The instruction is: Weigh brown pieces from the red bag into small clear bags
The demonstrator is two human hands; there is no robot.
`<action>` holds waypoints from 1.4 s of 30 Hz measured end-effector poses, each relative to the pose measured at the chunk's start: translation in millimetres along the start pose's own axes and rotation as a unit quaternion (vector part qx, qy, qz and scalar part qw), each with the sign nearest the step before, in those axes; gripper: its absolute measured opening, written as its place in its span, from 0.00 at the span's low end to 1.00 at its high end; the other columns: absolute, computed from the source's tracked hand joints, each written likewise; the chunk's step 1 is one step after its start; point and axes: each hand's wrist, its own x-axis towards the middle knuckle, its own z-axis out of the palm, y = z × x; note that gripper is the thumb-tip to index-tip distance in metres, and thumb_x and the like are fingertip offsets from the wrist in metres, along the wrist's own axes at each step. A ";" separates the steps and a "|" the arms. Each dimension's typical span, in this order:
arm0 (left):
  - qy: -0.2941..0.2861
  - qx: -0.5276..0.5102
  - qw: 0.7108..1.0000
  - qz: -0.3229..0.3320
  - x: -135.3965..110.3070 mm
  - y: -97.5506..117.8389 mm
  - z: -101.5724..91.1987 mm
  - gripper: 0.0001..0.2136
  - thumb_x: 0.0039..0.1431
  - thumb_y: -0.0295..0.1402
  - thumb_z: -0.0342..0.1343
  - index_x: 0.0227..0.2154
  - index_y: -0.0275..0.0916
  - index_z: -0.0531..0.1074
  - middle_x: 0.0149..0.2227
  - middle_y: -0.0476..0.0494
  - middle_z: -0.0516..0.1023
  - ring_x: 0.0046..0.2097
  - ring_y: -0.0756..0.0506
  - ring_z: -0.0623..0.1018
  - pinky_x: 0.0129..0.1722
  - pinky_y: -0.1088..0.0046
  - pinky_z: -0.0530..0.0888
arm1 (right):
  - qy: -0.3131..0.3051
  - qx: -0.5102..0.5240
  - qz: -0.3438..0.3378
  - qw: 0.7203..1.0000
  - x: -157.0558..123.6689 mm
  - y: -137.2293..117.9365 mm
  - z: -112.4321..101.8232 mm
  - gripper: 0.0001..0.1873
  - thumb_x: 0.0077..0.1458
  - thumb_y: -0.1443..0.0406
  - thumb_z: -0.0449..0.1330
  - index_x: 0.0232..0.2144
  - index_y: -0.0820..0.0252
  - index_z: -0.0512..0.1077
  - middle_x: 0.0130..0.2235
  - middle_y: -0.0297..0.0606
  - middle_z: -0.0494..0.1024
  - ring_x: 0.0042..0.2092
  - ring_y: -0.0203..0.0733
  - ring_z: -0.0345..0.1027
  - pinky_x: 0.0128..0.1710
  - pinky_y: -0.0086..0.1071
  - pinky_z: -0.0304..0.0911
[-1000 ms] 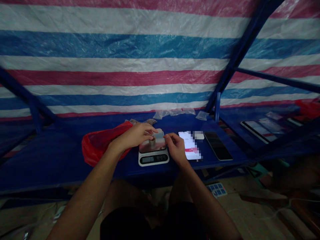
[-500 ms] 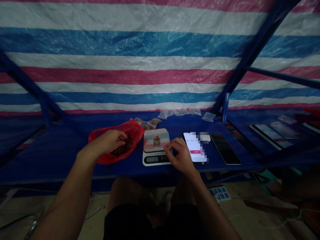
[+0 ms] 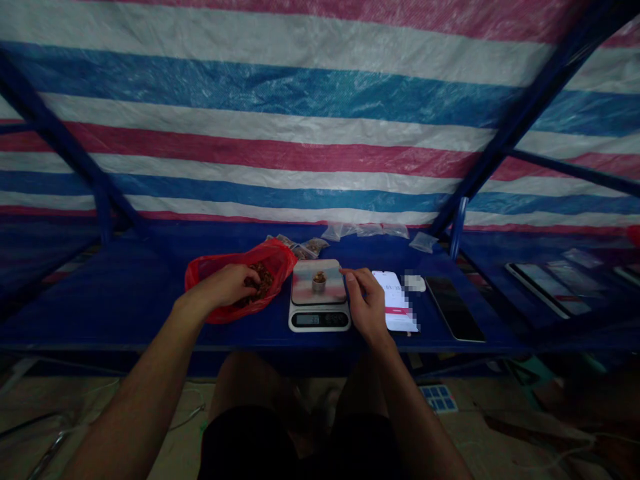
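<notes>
Many brown bits, likely light and crumbly: left hand pinches some inside the limp red bag; right hand, open, touches the scale.

L hand reaching fwd, palm down, fingers curled under, R hand loosely open, fingers half bent, both forearms bare, stretched fwd, elbows low
</notes>
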 end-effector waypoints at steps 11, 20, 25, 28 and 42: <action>0.043 -0.030 0.998 0.021 -6.2 23.6 -34.7 0.12 0.56 0.38 0.59 0.40 0.45 0.85 0.43 0.48 0.88 0.43 0.42 0.85 0.45 0.72 0.75 | 0.005 0.046 0.059 0.997 -12.5 11.1 -4.7 0.19 0.69 0.52 0.56 0.37 0.56 0.81 0.36 0.38 0.80 0.40 0.45 0.72 0.39 0.37 0.62; -0.015 -0.084 0.996 0.013 9.6 18.0 -23.7 0.14 0.54 0.39 0.59 0.39 0.41 0.83 0.41 0.44 0.88 0.41 0.41 0.85 0.40 0.72 0.77 | -0.002 0.066 0.079 0.995 -14.7 11.8 -6.7 0.20 0.68 0.51 0.57 0.37 0.57 0.81 0.35 0.38 0.79 0.40 0.45 0.72 0.40 0.36 0.62; -0.001 -0.114 0.993 0.019 8.3 10.5 -19.3 0.13 0.53 0.39 0.59 0.39 0.40 0.81 0.41 0.43 0.87 0.42 0.42 0.85 0.41 0.72 0.78 | -0.012 0.072 0.082 0.994 -14.7 11.3 -6.5 0.20 0.68 0.52 0.57 0.36 0.57 0.82 0.33 0.36 0.77 0.38 0.43 0.70 0.38 0.36 0.61; 0.020 -0.104 0.994 0.023 6.1 10.0 -23.2 0.13 0.54 0.40 0.59 0.39 0.40 0.81 0.40 0.44 0.87 0.40 0.42 0.84 0.40 0.70 0.77 | -0.014 0.075 0.086 0.993 -14.8 11.2 -6.8 0.19 0.68 0.52 0.57 0.36 0.57 0.82 0.33 0.35 0.77 0.38 0.43 0.70 0.38 0.35 0.61; 0.076 -0.100 0.991 0.045 0.7 10.0 -19.6 0.11 0.55 0.40 0.58 0.35 0.40 0.81 0.39 0.43 0.86 0.40 0.42 0.84 0.43 0.68 0.78 | -0.038 0.069 0.081 0.994 -14.8 11.0 -6.7 0.19 0.68 0.53 0.58 0.34 0.58 0.81 0.32 0.35 0.78 0.36 0.42 0.70 0.37 0.35 0.61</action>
